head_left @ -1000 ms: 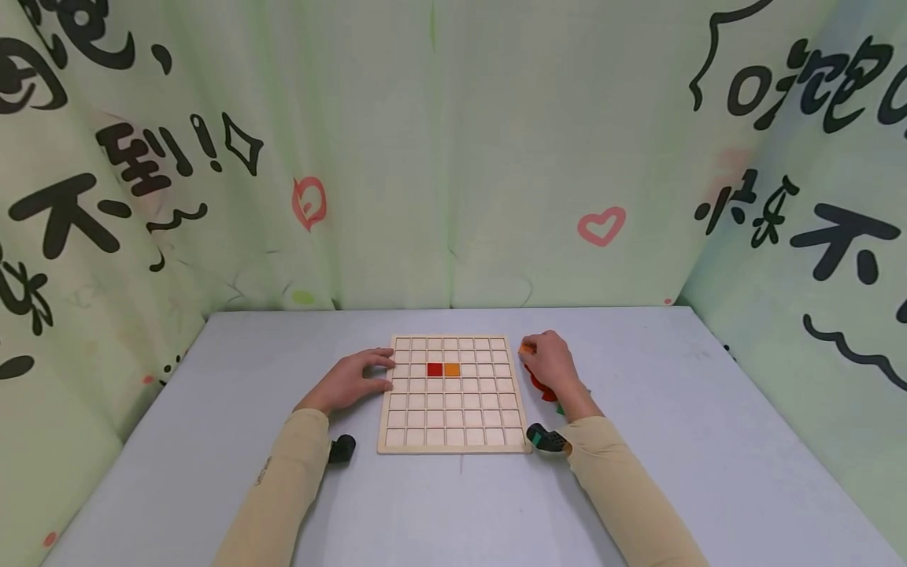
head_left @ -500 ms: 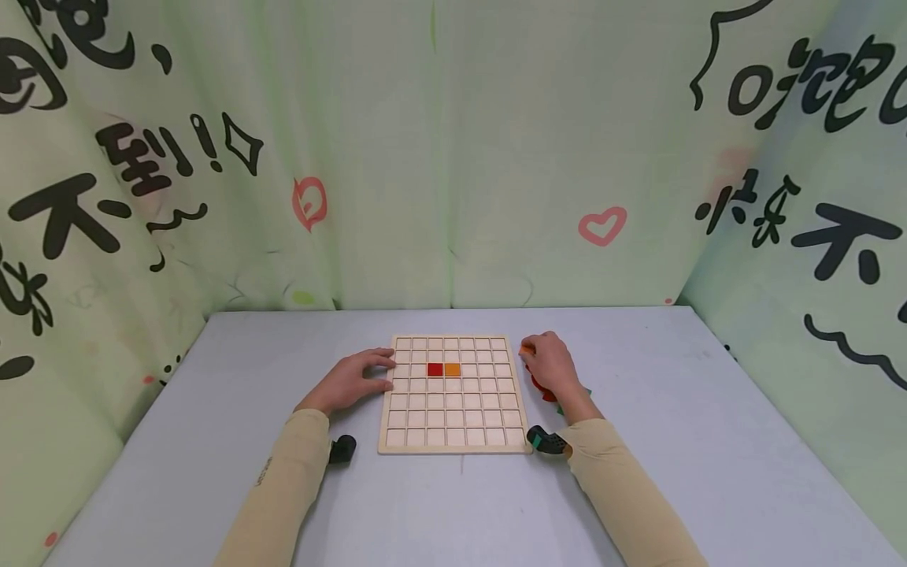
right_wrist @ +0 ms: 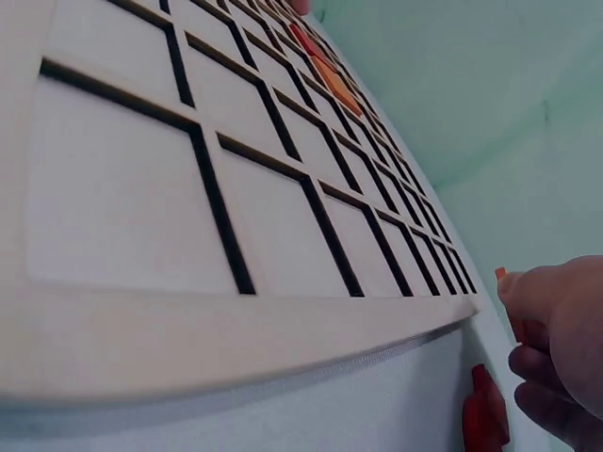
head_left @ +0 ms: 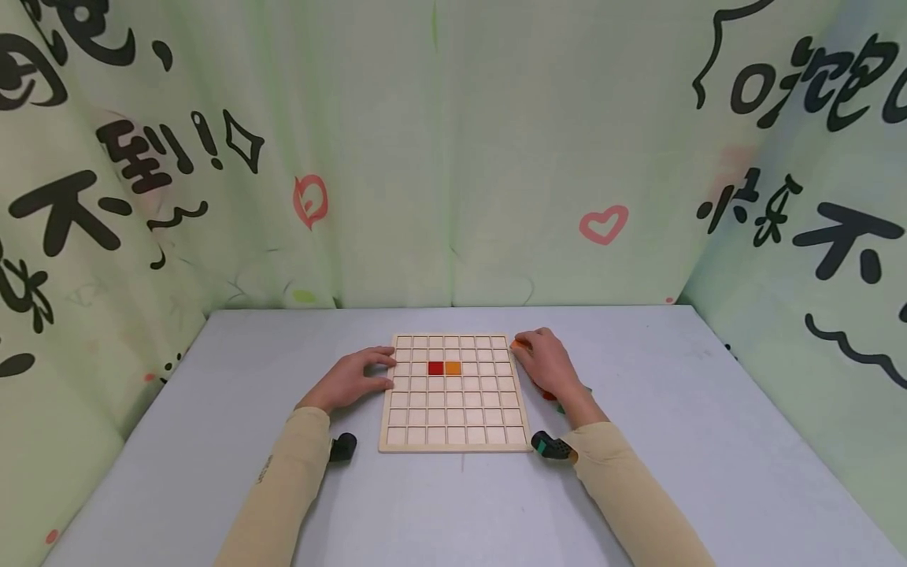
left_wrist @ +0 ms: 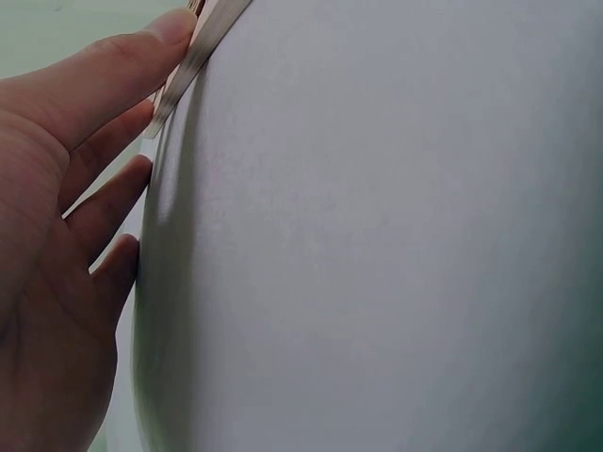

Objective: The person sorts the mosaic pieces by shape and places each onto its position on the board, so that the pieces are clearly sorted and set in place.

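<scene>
A wooden grid board point(head_left: 455, 450) lies on the table, with a red square tile point(head_left: 435, 368) and an orange square tile point(head_left: 453, 368) side by side in its second row from the far edge. My left hand point(head_left: 352, 380) rests along the board's left edge, fingers extended; in the left wrist view the thumb point(left_wrist: 122, 64) touches the board's side. At the far right corner, my right hand point(head_left: 549, 362) pinches another orange tile point(right_wrist: 517, 325) between thumb and fingers. Below that hand lie red tiles point(head_left: 549, 396), partly hidden by it.
Green tiles point(head_left: 560, 409) show beside the right wrist. Dark wrist-worn devices hang under both sleeves, the left one point(head_left: 343, 447) and the right one point(head_left: 549, 446) near the board's front corner. A printed curtain point(head_left: 453, 157) stands behind the white table point(head_left: 453, 512).
My right hand has shifted slightly left toward the board's far right corner, carrying the orange tile away from the pile. The left hand has stayed in place.
</scene>
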`<state>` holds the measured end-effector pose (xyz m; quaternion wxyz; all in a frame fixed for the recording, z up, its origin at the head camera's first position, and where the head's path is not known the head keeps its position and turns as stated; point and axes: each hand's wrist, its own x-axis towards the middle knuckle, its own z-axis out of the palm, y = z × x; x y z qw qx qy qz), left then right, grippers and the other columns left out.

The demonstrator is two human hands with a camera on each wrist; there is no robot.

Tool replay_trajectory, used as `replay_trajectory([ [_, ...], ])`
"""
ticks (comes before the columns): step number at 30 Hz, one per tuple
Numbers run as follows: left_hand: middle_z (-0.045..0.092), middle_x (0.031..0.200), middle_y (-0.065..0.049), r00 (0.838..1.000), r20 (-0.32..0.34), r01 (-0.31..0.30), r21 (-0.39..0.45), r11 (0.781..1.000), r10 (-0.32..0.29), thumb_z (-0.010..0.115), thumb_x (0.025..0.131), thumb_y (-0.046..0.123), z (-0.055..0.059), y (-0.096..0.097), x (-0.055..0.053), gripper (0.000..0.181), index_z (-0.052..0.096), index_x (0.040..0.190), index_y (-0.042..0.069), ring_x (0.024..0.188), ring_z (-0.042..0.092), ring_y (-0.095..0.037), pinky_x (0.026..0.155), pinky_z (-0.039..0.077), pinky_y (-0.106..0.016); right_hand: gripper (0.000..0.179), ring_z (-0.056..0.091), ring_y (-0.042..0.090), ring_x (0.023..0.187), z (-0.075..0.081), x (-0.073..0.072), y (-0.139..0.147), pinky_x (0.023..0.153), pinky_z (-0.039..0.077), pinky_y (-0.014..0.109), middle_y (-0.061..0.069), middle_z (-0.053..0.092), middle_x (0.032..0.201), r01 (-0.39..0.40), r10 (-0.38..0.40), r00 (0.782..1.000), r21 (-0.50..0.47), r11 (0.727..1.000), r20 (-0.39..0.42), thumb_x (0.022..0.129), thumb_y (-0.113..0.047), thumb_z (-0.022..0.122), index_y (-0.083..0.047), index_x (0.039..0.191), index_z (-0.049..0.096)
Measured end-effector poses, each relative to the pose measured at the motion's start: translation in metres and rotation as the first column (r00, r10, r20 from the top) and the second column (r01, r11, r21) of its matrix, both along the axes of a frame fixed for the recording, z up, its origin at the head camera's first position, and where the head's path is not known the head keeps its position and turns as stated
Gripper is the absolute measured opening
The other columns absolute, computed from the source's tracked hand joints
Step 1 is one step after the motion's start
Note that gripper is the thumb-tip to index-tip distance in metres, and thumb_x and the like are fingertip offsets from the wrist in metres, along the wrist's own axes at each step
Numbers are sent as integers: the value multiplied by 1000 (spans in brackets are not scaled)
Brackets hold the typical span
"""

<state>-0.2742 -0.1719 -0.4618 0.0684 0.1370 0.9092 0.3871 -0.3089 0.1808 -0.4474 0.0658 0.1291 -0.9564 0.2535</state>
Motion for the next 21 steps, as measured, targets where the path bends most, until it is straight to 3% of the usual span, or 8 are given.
replay_trajectory([
  [10, 46, 149, -4, 1000, 4, 3, 2, 1000, -3, 75, 87, 21, 2, 0, 0, 42, 65, 126, 8, 143, 31, -30, 117, 26, -48, 30, 58, 28, 103, 8, 8, -15, 90, 51, 43, 15, 57, 112, -158, 158, 987, -2, 987, -7, 95, -13, 64, -1, 123, 65],
  [16, 46, 149, -5, 1000, 0, 9, 2, 1000, -9, 75, 87, 22, 3, 1, 1, 42, 65, 126, 7, 143, 32, -31, 117, 26, -49, 26, 58, 23, 93, 15, 15, -28, 82, 53, 38, 11, 60, 106, -259, 259, 966, 28, 966, 2, 93, -12, 67, -1, 117, 69],
  [21, 46, 149, -6, 1000, -4, 15, 4, 1000, -15, 75, 87, 20, 4, 0, 3, 42, 65, 126, 7, 142, 32, -31, 116, 27, -49, 25, 60, 22, 93, 14, 19, -38, 83, 54, 36, 9, 62, 107, -312, 311, 950, 40, 949, 41, 93, -15, 69, -2, 114, 70],
])
